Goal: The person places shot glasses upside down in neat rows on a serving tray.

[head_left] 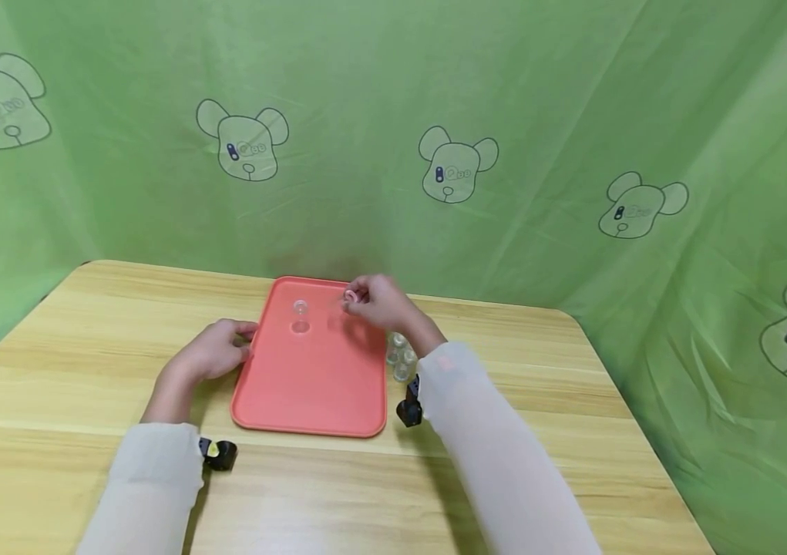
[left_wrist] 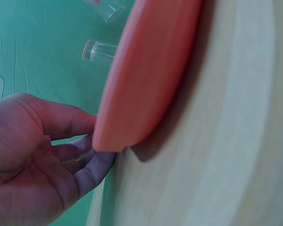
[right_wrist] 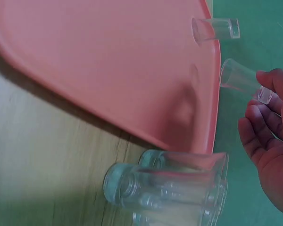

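My right hand (head_left: 381, 301) pinches a small clear shot glass (right_wrist: 245, 81) by its thick base, above the far right part of the red tray (head_left: 310, 385). The glass is tilted, mouth toward the tray. Another shot glass (head_left: 301, 317) stands upside down on the tray's far left part; in the right wrist view this glass (right_wrist: 217, 29) has its rim on the tray surface. My left hand (head_left: 216, 351) holds the tray's left edge. In the left wrist view, the thumb of that hand (left_wrist: 47, 155) lies at the rim and its fingers reach beneath.
Several clear glasses (right_wrist: 165, 186) stand upright, close together, on the wooden table (head_left: 518, 385) against the tray's right side. My right forearm partly covers them in the head view. A green curtain (head_left: 365, 116) hangs behind the table.
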Motion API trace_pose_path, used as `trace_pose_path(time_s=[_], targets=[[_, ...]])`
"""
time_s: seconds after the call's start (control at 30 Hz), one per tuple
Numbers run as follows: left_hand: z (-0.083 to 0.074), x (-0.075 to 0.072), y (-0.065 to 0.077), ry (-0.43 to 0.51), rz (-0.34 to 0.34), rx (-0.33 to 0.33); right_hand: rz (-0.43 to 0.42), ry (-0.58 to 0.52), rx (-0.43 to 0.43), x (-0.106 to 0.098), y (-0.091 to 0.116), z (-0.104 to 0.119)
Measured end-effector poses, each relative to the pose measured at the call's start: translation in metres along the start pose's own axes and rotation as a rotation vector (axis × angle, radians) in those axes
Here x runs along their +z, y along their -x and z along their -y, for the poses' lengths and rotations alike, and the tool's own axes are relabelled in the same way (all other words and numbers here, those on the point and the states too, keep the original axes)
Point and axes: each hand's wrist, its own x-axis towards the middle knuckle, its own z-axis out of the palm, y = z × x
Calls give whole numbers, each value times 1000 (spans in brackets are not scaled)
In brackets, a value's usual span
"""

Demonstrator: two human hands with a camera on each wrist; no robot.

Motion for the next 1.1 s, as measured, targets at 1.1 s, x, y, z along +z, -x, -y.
trace_pose_path(time_s=[1.1], targets=[[-2,0,1,-2,0,1,70,136,24,27,-10,16]])
